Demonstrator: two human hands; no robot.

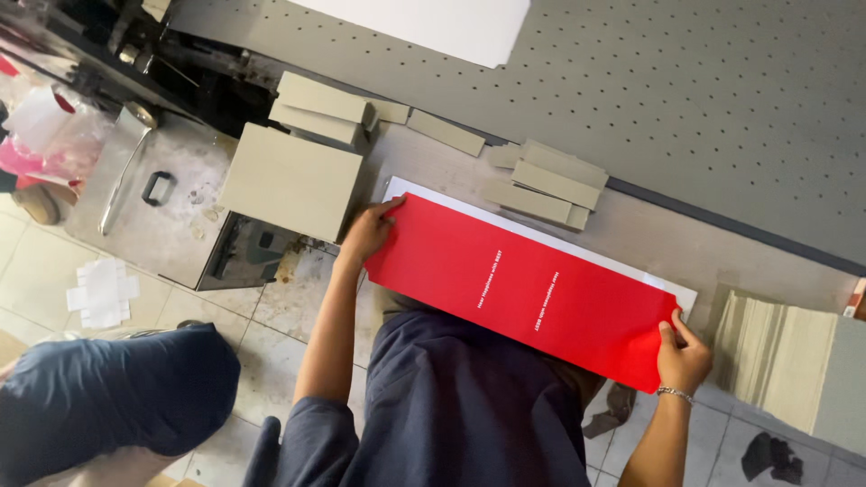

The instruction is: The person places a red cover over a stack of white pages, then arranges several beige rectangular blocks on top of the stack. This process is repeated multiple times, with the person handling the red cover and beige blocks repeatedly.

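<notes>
Spread across the near edge of the grey desk point(649, 239): 1 long red card sheet point(523, 289), glossy, with 2 short lines of white print near its middle, laid over a slightly larger white sheet point(424, 191) that shows along the far side. Beyond, toward the far edge, a broad grey perforated panel point(686, 90) with a white board point(433, 27) resting on its upper part.

At the desk's left corner, a large block of grey board point(289, 180), with a smaller pile of grey boards point(323, 113) just behind it. At the right corner, a thick fanned stack of grey board point(785, 361). Between them, just beyond the white sheet, several narrow grey strips point(541, 185) piled loosely.

Pinching the red sheet's left end, the left hand point(368, 233), thumb on top, fingers curled under the edge. Gripping the right end, the right hand point(683, 356), bracelet at the wrist, thumb pressed on the red surface, fingers closed beneath. Both arms stretched out from a dark blue shirt point(451, 406).

Lower left, over the tiled floor point(271, 307), another person's dark blue clothing point(108, 388).
</notes>
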